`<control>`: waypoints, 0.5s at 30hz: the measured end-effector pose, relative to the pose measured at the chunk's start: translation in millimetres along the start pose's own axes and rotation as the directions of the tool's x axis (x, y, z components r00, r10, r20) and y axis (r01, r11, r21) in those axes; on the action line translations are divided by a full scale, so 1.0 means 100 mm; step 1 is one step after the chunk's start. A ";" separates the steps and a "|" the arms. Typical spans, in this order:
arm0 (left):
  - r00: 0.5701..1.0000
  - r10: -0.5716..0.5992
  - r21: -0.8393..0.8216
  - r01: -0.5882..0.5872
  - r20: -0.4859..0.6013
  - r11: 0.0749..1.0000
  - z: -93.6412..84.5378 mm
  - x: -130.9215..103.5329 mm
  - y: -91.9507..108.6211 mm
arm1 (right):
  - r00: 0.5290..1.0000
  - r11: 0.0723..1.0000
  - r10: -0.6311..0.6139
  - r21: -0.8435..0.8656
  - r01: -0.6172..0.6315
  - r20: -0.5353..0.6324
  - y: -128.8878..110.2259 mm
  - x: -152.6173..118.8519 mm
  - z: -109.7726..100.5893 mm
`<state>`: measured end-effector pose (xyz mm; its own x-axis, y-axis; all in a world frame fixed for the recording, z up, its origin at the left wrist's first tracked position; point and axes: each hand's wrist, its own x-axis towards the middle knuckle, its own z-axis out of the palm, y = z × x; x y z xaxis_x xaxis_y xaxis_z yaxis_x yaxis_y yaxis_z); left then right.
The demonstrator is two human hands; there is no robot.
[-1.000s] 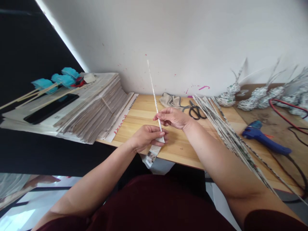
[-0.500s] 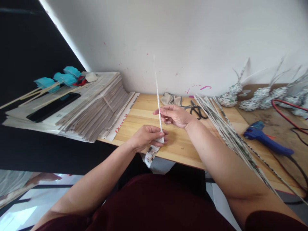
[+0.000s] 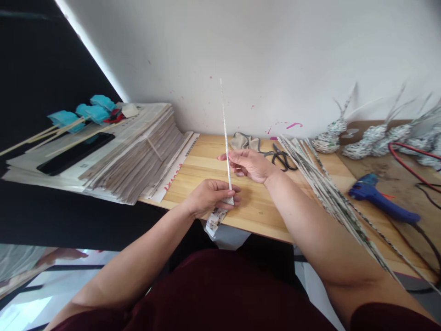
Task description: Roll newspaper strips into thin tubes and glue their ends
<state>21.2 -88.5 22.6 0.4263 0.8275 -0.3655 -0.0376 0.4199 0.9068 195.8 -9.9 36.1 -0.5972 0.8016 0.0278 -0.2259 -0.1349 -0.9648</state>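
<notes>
A thin rolled paper tube (image 3: pixel 224 122) stands nearly upright above the front of the wooden table. My left hand (image 3: pixel 208 197) pinches its lower end, where a flat newspaper strip (image 3: pixel 216 219), still unrolled, hangs past the table's front edge. Higher up, my right hand (image 3: pixel 251 164) closes thumb and fingers around the tube's shaft. Behind the right hand lie black-handled scissors (image 3: pixel 283 158) and a greyish cloth or glove (image 3: pixel 244 141).
Stacked newspaper (image 3: pixel 138 151) carries a black phone (image 3: pixel 76 153) and blue paper flowers (image 3: pixel 96 110) on sticks. Rolled paper tubes (image 3: pixel 330 197) lie at right, beside a blue glue gun (image 3: pixel 382 202). Woven paper shapes (image 3: pixel 327 138) stand against the wall (image 3: pixel 241 55).
The tube's top end looks sharper and the printed pattern on the hanging strip has shifted. Both hands stay in nearly the same place around the tube.
</notes>
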 end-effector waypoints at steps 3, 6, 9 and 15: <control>1.000 -0.012 0.000 0.012 0.000 1.000 0.01 -0.01 -0.01 | 1.000 1.000 -0.003 -0.024 0.002 -0.015 0.01 0.01 0.00; 1.000 -0.024 0.008 0.024 -0.003 1.000 0.04 -0.01 -0.01 | 0.992 1.000 -0.009 -0.018 0.007 -0.123 0.03 0.04 0.02; 1.000 -0.016 0.013 0.016 -0.011 1.000 0.04 -0.01 0.01 | 0.990 1.000 -0.018 -0.005 0.018 -0.139 0.03 0.04 0.02; 1.000 -0.022 0.008 0.022 -0.001 1.000 0.00 -0.01 0.00 | 0.999 0.998 0.012 -0.068 -0.009 0.041 0.00 -0.01 0.01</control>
<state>21.2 -89.2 23.4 0.4261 0.8185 -0.3853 -0.0211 0.4347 0.9003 195.7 -10.8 35.8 -0.6311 0.7752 0.0270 -0.1679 -0.1025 -0.9805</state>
